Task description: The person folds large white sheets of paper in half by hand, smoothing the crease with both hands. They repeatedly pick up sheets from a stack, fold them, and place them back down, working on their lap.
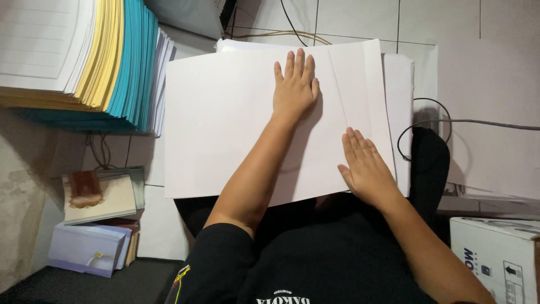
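While both palms lie flat and unclenched, gripping nothing, a large white sheet point(225, 124) rests across the person's lap on top of a stack of white paper point(402, 84), and it is the thing under both hands. The left hand point(295, 84) presses down on the upper middle of the sheet, fingers spread and pointing away from the body. The right hand point(365, 166) lies near the sheet's right lower corner, fingers together, beside a folded strip point(360, 84) that runs along the sheet's right side. The stack beneath the sheet juts out past its top and right edges.

To the left of the sheet, a tall pile of paper point(101, 50) in white, yellow and teal layers stands on a ledge, its edge just beside the sheet's upper left corner. Below that pile, well left of the sheet's lower edge, a spiral notebook point(98, 197) with a brown picture on its cover lies on other books, and a pale lilac box point(84, 247) sits lower yet. Beyond the sheet's top edge, cables point(281, 35) cross a tiled floor point(484, 73). To the right of the sheet, a grey cord point(484, 122) runs in from the frame edge and a black cable loops beside the stack. Lower right of the sheet stands a white carton point(498, 256).
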